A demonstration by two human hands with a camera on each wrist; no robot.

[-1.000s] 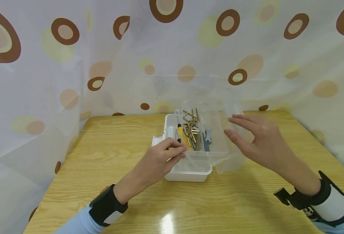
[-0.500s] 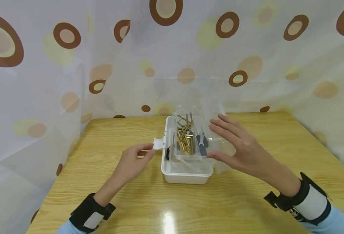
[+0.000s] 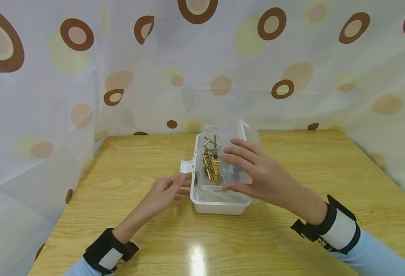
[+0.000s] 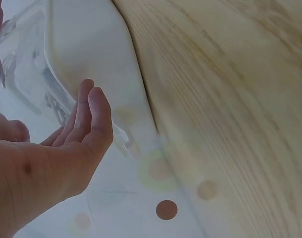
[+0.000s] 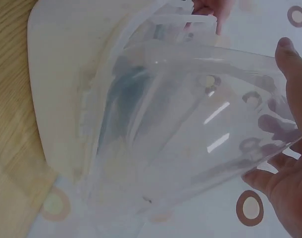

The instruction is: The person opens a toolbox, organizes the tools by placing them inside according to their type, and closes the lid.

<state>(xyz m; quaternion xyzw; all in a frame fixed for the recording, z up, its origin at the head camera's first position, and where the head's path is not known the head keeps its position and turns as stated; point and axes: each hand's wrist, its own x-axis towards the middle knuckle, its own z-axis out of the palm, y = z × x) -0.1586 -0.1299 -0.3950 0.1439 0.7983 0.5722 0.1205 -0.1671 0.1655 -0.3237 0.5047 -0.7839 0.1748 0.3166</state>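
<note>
A white plastic box [image 3: 219, 209] stands on the table, its clear hinged lid [image 3: 238, 132] raised at a slant on the right side. My right hand [image 3: 257, 172] holds the lid, thumb toward its near end and fingers spread over its outer face; some fingers show through the plastic in the right wrist view. My left hand [image 3: 164, 193] has its fingers stretched out against the box's left wall, just below the white latch [image 3: 186, 166], which sticks out. Brass-coloured L-shaped rods [image 3: 210, 163] lie in a clear tray [image 3: 207, 184] inside. The lid partly covers the tray's right side.
The wooden table [image 3: 136, 161] extends around the box on both sides and in front. A white curtain [image 3: 202, 103] with brown and yellow circles hangs behind the table and along its sides.
The lid has swung up and leftward over the box with my right hand on it. My left hand has left the box's inside and moved to its left wall near the latch.
</note>
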